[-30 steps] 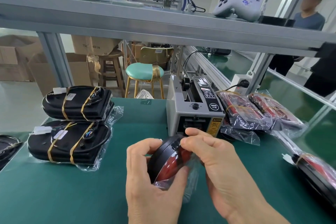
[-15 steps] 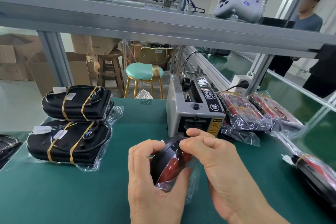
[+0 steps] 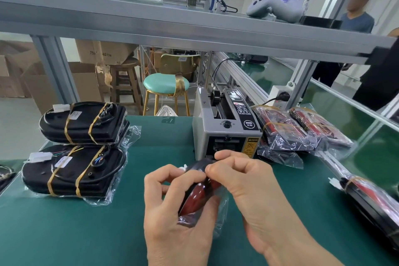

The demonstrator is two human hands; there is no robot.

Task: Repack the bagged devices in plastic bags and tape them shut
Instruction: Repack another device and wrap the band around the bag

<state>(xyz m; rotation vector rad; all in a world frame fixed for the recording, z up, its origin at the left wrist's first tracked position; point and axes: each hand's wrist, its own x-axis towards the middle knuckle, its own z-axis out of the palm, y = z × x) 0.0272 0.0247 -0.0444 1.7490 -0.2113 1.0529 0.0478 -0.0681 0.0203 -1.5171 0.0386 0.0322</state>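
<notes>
Device (image 3: pixel 197 197) upright between both hands: left hand (image 3: pixel 172 218) cups its bagged base, right hand (image 3: pixel 248 188) pinches, probably tape, at top

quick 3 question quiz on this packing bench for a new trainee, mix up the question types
1. True or false: both hands hold the red and black device in its plastic bag.
2. The grey tape machine stands: A) left of the hands B) just behind the hands C) on the upper shelf.
3. Fill in: the two black devices on the left are bound with ___ bands.

Key: 1 true; 2 B; 3 yellow. Left hand, right hand.
</notes>
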